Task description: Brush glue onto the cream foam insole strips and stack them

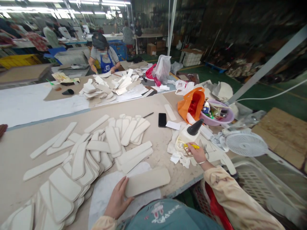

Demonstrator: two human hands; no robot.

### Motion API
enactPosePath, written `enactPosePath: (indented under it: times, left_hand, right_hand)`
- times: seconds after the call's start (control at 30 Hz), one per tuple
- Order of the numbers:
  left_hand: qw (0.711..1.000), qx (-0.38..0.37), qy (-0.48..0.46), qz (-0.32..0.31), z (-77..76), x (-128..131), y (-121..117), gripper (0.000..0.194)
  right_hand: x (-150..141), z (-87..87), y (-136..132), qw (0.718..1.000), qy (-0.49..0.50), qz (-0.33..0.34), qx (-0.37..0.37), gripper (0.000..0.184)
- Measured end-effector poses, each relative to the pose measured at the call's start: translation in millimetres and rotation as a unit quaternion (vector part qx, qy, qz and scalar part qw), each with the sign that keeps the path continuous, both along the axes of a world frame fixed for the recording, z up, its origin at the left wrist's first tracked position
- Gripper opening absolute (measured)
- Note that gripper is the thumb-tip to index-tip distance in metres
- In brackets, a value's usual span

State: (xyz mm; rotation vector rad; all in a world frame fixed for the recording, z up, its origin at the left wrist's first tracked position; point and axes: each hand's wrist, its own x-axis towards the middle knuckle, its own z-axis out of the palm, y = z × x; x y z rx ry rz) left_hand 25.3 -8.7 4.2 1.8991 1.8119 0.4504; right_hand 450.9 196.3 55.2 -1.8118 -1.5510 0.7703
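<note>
At six o'clock, your flat beige panel (147,181), long with rounded corners and a smooth matte face, lies on a thin white sheet (100,204). Your left hand (119,196) is open, its fingers against the panel's left end. At four o'clock your right hand (198,154) grips a yellow-handled tool (192,146) beside a milky plastic container (188,134) with a black cone (195,127). Stiff off-white strips (79,159) overlap in a heap at eight o'clock.
</note>
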Motion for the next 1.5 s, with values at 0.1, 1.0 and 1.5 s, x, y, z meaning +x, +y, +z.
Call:
enactPosePath:
  times: [0.1,1.0,1.5]
  left_hand:
    - [0.999,-0.031,-0.023,0.005,4.4,0,1,0.072]
    - [0.995,-0.003,-0.093,-0.027,8.9,-3,8,0.072]
    - [0.996,0.012,-0.077,-0.048,2.6,-9,11,0.066]
  right_hand:
    - [1,-4.9,-6,0.999,0.018,0.022,-0.036,0.032]
    - [-191,12.1,-145,0.9,0.248,0.317,-0.166,0.025]
    - [-187,-0.3,-146,0.943,0.189,0.23,-0.149,0.023]
